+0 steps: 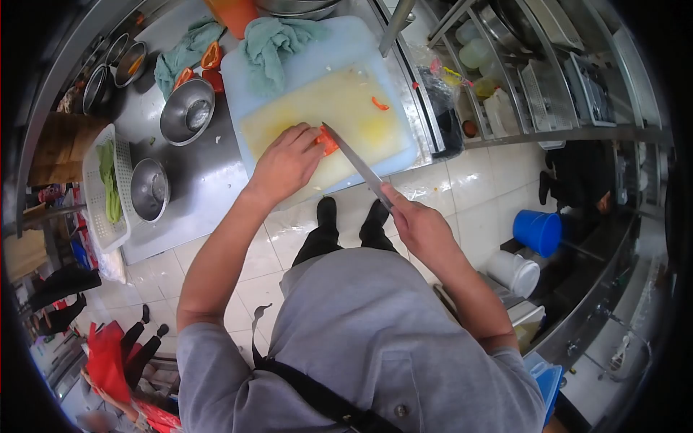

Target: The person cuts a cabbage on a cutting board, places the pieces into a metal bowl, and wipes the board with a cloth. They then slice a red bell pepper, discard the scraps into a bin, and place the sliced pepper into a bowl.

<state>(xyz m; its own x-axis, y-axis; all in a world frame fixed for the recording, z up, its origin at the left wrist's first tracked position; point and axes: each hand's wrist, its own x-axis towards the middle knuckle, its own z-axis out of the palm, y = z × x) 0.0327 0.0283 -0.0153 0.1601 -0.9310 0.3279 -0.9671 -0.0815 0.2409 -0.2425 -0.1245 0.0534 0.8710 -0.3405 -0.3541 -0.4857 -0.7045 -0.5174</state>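
My right hand (pixel 422 227) is wrapped round the handle of a kitchen knife (pixel 359 164). Its blade points up and to the left, with the tip beside a piece of red pepper (pixel 328 141). Fingers bent, my left hand (pixel 289 160) presses that pepper piece onto a yellowed cutting board (pixel 346 97). This board lies on a larger bluish-white board (pixel 339 40). A thin pepper strip (pixel 380 104) lies alone near the board's right side. The underside of the held piece is hidden by my fingers.
Left of the boards stand a steel bowl (pixel 188 112), a smaller bowl (pixel 150 190) and a white basket (pixel 94 177) with green vegetables. Cut pepper halves (pixel 211 56) and green cloths (pixel 271 50) lie farther back. A blue bucket (pixel 537 232) is on the right; another person in red (pixel 108 361) is lower left.
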